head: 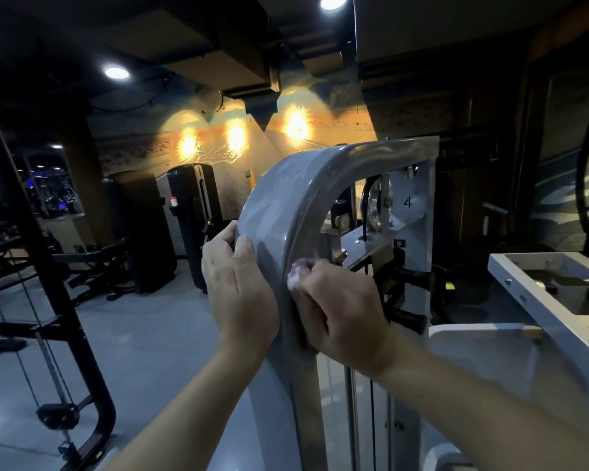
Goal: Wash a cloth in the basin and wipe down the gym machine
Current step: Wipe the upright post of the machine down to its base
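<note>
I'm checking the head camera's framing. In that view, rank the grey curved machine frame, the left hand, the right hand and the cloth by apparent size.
1. Grey curved machine frame, largest.
2. Left hand and right hand: alike, not ranked.
3. Cloth, smallest; only a bit shows beyond the right hand's fingers.

The curved grey frame [286, 205] of the gym machine rises between the left hand [238, 283] and the right hand [340, 311]. Left of it lies open floor [143, 334], bounded by a black cable rack [48, 300]. Right of it, a white machine housing [541, 300] crowds close; black handles [405, 317] jut inside the frame opening.
</note>
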{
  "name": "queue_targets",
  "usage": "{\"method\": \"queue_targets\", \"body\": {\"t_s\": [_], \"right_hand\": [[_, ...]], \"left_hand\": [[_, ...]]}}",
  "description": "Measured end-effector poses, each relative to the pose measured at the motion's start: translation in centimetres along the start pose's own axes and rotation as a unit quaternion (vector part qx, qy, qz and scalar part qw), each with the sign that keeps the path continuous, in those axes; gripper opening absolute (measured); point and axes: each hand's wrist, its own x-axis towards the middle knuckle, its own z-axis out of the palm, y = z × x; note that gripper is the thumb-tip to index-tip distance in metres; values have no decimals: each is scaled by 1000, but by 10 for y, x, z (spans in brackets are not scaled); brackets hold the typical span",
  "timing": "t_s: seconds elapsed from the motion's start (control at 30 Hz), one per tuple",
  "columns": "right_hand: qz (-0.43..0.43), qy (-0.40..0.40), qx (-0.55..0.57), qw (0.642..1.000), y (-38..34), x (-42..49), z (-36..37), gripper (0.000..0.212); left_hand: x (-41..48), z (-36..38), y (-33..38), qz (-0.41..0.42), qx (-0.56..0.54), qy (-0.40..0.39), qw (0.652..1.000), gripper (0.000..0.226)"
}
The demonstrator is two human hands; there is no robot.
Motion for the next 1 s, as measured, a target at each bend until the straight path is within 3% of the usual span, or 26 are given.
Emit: {"method": "queue_targets", "body": {"t_s": [0.07, 0.17, 0.23, 0.37, 0.4, 0.57, 0.63, 0.73, 0.8, 0.93, 1.0], "right_hand": [[-39, -48, -15, 998, 12, 3, -5, 12], [114, 56, -68, 990, 51, 56, -13, 13], [155, 84, -55, 983, 41, 49, -5, 17], [-22, -39, 7, 999, 7, -1, -2, 10], [-33, -45, -6, 998, 15, 3, -3, 8], [146, 114, -85, 979, 38, 64, -3, 21], [172, 119, -56, 976, 16, 47, 5, 17], [64, 26, -33, 997, -23, 8, 9, 10], [14, 1, -54, 998, -13, 17, 5, 16], [178, 112, -111, 971, 44, 76, -3, 22], [216, 141, -106, 960, 39, 71, 4, 20]], "left_hand": [[0, -1, -2, 4, -10, -3, 1000, 34], [1, 0, -1, -3, -13, -9, 1000, 30], [0, 0, -2, -4, -15, -8, 1000, 32], [2, 2, -3, 8, -12, 0, 1000, 45], [1, 3, -3, 7, -10, 3, 1000, 47], [-1, 1, -3, 10, -15, 3, 1000, 42], [-1, 1, -4, 16, -16, 4, 1000, 44], [2, 2, -8, 26, -10, 10, 1000, 55], [2, 3, -9, 26, -11, 10, 1000, 54], [-1, 1, -6, 14, -20, 3, 1000, 48], [-2, 1, -5, 12, -23, 4, 1000, 46]]}}
